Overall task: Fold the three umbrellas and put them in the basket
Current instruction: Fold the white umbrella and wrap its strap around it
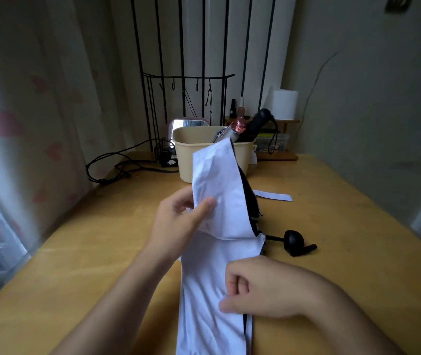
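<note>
The third umbrella (200, 290) lies along the counter (332, 226) from its front edge, white canopy loose, black handle (294, 239) resting out to the right. The left grip (178, 216) pinches a raised panel of fabric between thumb and fingers; the right grip (263, 288) is curled round the gathered cloth lower down. A black umbrella (255, 124) and a pinkish one (239, 128) stand in the beige basket (189, 155) near the back edge. The cloth looks thin, light, floppy and probably slippery over stiff ribs: best taken by panel edges, then clasped round the whole bundle
</note>
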